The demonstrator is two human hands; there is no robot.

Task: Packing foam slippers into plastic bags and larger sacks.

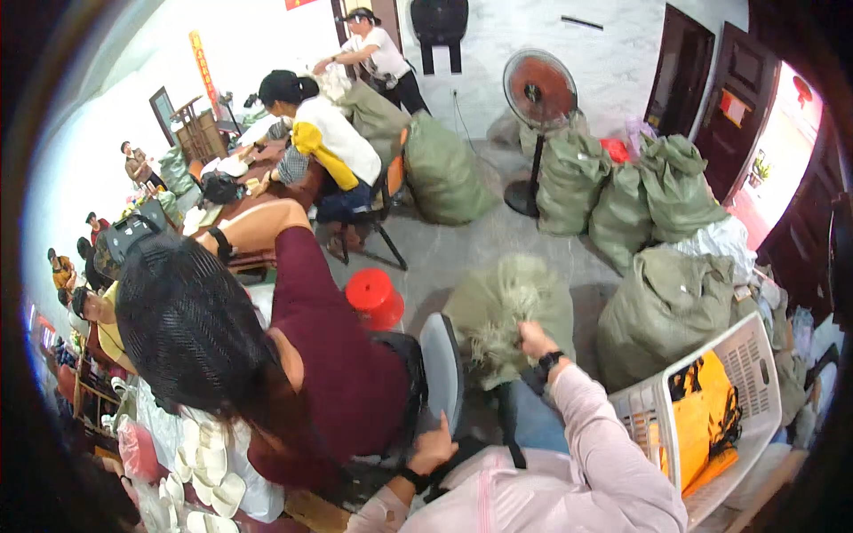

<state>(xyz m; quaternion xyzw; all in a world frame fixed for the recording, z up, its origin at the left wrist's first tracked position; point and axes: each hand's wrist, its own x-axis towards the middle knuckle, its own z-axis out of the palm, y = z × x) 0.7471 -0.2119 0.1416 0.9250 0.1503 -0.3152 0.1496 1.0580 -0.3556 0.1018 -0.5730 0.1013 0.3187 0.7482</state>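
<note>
A green woven sack (553, 306) with a frayed, bunched top stands on the floor in front of me. My right hand (535, 341) is closed on that frayed mouth, a dark band on the wrist. My left hand (433, 447) is lower and to the left, just by the lower edge of a grey chair back (441, 364). Its index finger is stretched out and nothing shows in its grasp; whether it touches the chair I cannot tell. Close on my left, a person in a maroon top (342, 373) sits on that chair.
A white plastic crate (766, 391) with orange sheets stands at my right. Beyond it are a large green sack (662, 311) and several more. A red bucket (373, 298), a standing fan (539, 93) and white slippers (211, 462) are around. Other people work at tables on the left.
</note>
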